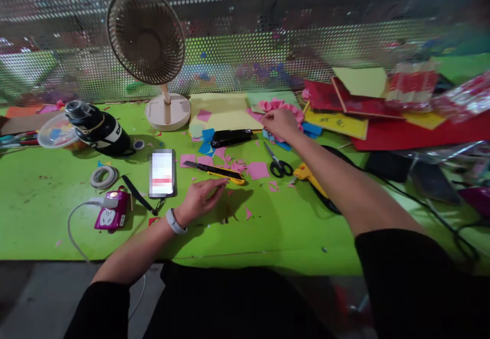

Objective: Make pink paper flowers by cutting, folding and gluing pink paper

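Observation:
My right hand [281,123] reaches far across the green table [291,226] and its fingers pinch the edge of a pink folded paper flower [276,106] lying on blue paper pieces [312,129]. My left hand [199,198] rests low on the table with a white band on the wrist. Its fingers lie stretched toward a yellow and black utility knife [218,172] and hold nothing. Small pink paper scraps [237,166] and a pink square [258,170] lie around the knife.
Black scissors [278,164], a black stapler [231,137], a phone [162,173], a tape roll [103,176], a pink device [112,215] with a cable, a black bottle [99,129] and a desk fan [151,53] stand about. Red and yellow sheets [383,119] pile at right; a mesh wall behind.

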Tool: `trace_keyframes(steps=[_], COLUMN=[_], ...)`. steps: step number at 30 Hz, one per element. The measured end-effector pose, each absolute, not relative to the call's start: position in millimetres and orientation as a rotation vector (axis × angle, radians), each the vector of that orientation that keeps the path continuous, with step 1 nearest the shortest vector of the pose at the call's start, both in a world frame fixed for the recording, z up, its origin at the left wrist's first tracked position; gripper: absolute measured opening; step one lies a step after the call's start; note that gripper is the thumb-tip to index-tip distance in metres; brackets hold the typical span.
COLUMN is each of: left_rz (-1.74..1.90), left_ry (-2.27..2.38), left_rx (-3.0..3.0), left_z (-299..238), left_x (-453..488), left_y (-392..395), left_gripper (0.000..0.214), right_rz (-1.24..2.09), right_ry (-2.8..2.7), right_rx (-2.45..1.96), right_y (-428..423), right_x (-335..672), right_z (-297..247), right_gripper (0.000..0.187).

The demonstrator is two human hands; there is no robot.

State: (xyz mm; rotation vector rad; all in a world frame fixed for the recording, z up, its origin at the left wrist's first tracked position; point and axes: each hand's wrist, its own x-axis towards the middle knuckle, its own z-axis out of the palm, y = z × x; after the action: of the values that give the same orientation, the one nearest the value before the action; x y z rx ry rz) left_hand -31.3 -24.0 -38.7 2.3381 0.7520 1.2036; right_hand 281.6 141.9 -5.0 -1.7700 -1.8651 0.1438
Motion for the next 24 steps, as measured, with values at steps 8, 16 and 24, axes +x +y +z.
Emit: trace_keyframes(steps=[8,16,24], left_rz=[1.039,0.902,0.847], left_ry=[0.57,0.578,0.621], left_rx=[2.465,2.512,2.552], left_z=[-41.1,-42.7,-44.3], left_x=[-31.8,-31.5,-33.4], left_y=[-27.9,-32.2,-32.2], left_gripper=[0.024,0.022,0.024], right_rz=[0.296,0.39,0.484], right_ry=[-2.277,-2.627,-2.657], right_rx=[-1.708,-1.435,-1.456], right_y=[98.0,67.6,83.8], right_x=[209.3,161.1,112.0], right_z=[17.0,12.4,7.4], right_gripper=[0.023,0.024,0.023])
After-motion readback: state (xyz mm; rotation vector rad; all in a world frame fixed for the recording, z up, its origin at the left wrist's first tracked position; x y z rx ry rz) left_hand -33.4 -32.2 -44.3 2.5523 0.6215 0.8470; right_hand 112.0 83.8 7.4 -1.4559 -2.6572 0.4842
